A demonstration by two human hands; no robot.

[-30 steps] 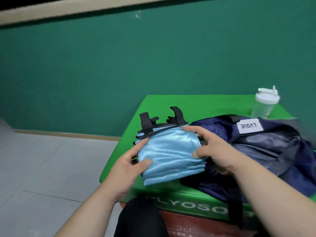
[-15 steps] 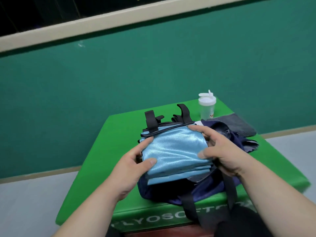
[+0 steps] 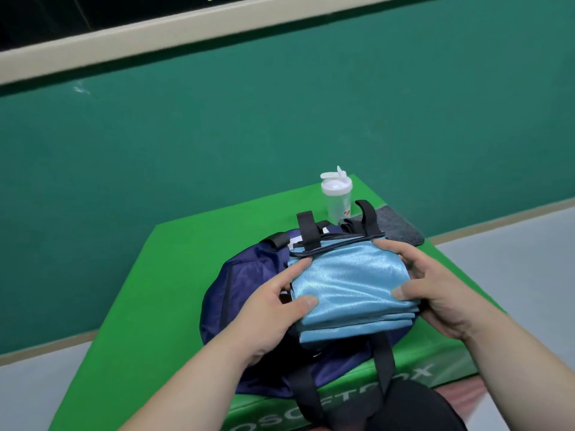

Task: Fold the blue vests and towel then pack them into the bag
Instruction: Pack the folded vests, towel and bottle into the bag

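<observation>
A folded stack of shiny light-blue vests (image 3: 348,284) with black straps sticking up at its far edge hangs over the navy bag (image 3: 249,272). My left hand (image 3: 267,309) grips the stack's left side, thumb on top. On the right side my right hand (image 3: 435,287) holds it the same way, fingers curled round the edge. The bag lies on the green mat (image 3: 174,293), its black handles drooping over the mat's front edge. A dark grey towel (image 3: 401,228) lies behind the bag at the right.
A clear shaker bottle with a white lid (image 3: 336,197) stands at the mat's far edge, just behind the straps. A green wall rises behind the mat. Grey floor lies to the left and right.
Both hands carried the vest stack to the right, from the mat's left front to above the bag. The view swung right too, so bag and bottle now sit further left.
</observation>
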